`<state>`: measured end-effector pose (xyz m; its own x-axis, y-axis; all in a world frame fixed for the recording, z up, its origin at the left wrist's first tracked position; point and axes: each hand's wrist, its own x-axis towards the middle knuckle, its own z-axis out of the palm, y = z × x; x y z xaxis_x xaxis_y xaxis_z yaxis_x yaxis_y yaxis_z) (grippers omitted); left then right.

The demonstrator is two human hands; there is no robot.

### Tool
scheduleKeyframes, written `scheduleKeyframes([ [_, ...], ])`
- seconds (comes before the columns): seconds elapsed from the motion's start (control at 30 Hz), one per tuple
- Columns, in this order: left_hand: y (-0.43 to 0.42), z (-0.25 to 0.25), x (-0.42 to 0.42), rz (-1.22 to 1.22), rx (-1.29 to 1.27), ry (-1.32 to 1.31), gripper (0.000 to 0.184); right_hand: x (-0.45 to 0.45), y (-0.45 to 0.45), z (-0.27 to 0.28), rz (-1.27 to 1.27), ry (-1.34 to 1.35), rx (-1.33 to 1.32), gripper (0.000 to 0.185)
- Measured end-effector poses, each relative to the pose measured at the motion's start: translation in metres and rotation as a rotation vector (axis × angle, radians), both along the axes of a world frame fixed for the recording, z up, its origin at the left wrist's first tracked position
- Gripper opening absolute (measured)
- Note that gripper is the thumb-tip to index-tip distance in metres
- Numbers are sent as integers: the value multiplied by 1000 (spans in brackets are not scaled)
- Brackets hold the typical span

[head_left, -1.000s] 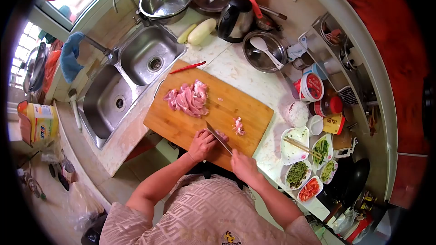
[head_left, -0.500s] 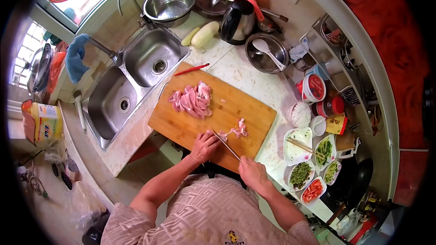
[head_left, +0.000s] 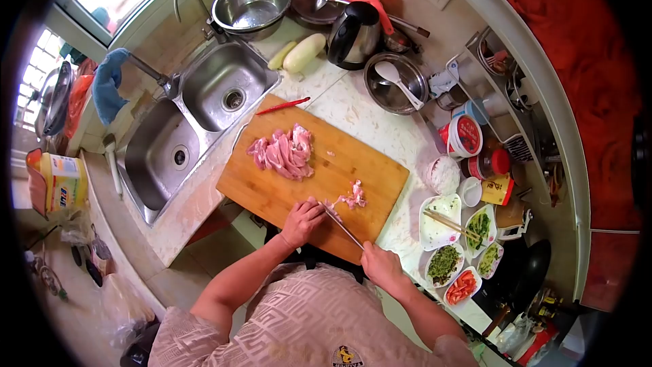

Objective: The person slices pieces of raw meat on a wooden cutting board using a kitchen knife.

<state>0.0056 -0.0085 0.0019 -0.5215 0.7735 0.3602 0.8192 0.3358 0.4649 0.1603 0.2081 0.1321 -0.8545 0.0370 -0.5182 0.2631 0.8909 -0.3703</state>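
My right hand (head_left: 382,263) is closed round the handle of a knife (head_left: 343,225), whose blade points up and left over the lower edge of the wooden cutting board (head_left: 258,189). Beside the blade tip, my left hand (head_left: 303,221) has its fingers curled down on the board; what lies beneath them is mostly hidden. A small strip of meat (head_left: 333,208) shows by the blade, close to pale trimmings (head_left: 354,194). Sliced pink meat (head_left: 282,153) is piled on the board's upper left. A red-handled tool (head_left: 283,106) lies at the board's top corner.
Left of the board is a double sink (head_left: 224,87). Behind stand a kettle (head_left: 354,35), a metal bowl (head_left: 396,81) with a white spoon, and pale vegetables (head_left: 304,53). At the right are chopsticks on a white dish (head_left: 440,221), chopped greens (head_left: 443,264) and red pieces (head_left: 461,287).
My right hand and the knife have shifted right and slightly down. The trimmings by the blade are more spread out than a second ago. My left hand stays near the same spot.
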Motion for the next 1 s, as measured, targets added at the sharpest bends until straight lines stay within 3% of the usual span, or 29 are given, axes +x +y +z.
scheduleKeyframes([
  [0.17, -1, 8, -1, -18, -3, -48, 28, -40, -24, -25, 1, 123, -20, 17],
  [0.33, -5, 3, 1, -70, 15, -50, 34, -37, 10, -18, -221, -33, -138, 23],
  [0.63, 0, 18, -2, 99, 17, 37, 50, -15, 9, -10, -198, 110, -5, 22],
  [0.83, 10, 12, -11, -12, -193, -22, 35, -19, 15, -15, -38, 60, -21, 17],
  [1.0, 10, 12, -6, -124, -218, -49, 30, -35, -2, -24, -19, 45, -8, 15],
])
